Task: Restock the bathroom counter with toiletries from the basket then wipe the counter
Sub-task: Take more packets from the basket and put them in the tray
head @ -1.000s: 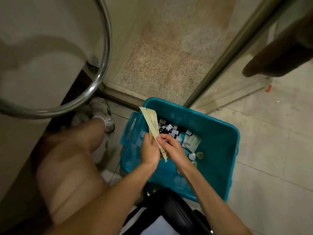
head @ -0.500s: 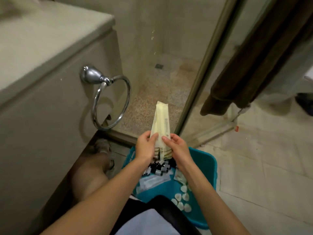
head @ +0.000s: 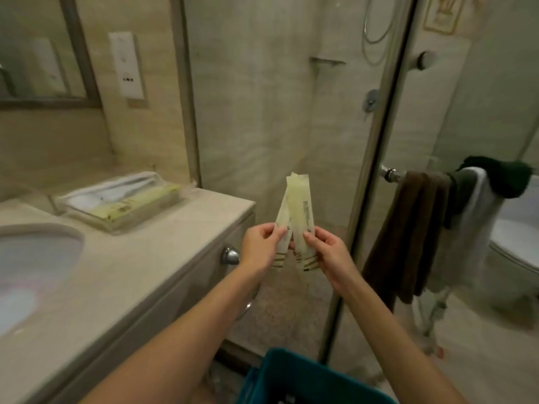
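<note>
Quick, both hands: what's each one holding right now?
Left hand: pinching the left pale packet.
Right hand: pinching the right pale packet.

Beige stone worktop [head: 140, 266] with a round sink [head: 35, 258] set in it, clear tray [head: 122, 199] at the back, teal basket [head: 291, 377] on the floor [head: 481, 345]

Head-worn, forward-down toward counter [head: 131, 272]
</note>
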Motion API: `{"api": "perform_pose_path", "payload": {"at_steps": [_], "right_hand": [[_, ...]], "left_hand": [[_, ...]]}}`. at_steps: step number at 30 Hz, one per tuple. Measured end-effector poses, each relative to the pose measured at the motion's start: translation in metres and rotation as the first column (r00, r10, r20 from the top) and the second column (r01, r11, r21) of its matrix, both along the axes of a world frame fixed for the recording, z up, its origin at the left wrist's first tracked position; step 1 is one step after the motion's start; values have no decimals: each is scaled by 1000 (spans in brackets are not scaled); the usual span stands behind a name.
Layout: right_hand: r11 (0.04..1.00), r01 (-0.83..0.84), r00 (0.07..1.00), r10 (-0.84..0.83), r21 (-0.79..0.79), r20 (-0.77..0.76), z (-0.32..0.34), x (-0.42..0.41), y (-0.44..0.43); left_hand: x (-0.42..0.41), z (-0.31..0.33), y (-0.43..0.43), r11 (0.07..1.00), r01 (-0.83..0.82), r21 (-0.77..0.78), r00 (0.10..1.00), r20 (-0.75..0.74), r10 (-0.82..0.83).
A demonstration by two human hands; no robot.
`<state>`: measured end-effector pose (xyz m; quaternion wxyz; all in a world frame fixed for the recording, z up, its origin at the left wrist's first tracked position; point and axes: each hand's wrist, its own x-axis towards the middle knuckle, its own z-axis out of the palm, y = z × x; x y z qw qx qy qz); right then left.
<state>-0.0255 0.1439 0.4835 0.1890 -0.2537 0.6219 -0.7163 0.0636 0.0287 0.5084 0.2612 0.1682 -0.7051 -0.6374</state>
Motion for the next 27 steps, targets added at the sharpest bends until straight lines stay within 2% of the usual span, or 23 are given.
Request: {"api": "perform_pose_path", "payload": {"at_steps": [3, 6, 13, 18, 21, 25, 27], "right_hand": [[994, -94, 995, 91, -58, -50, 40, 8, -38], [974, -221, 969, 213, -49, -127, 69, 21, -91], [892, -417, 830, 453, 177, -325, 107, 49, -228], [907, -305, 755, 416, 291, -506, 113, 27, -309], [873, -237, 680, 462, 426, -569, 109, 13, -341], [805, -213, 484, 580, 554, -656, 100, 11, -363], [795, -187, 422, 595, 577, -684, 95, 9, -371]], "left_hand": [[18, 37, -34, 993, -87, -75, 994, -65, 82], [44, 62, -81, 968, -218, -124, 975, -64, 212], [120, 87, -186, 870, -481, -107, 874, 9, 485], [144, 83, -259, 712, -678, -183, 711, 82, 698], [151, 78, -287, 641, -729, -238, 639, 99, 763], [155, 70, -304, 590, -748, -303, 586, 114, 802], [157, 65, -307, 573, -746, -339, 569, 122, 813]]}}
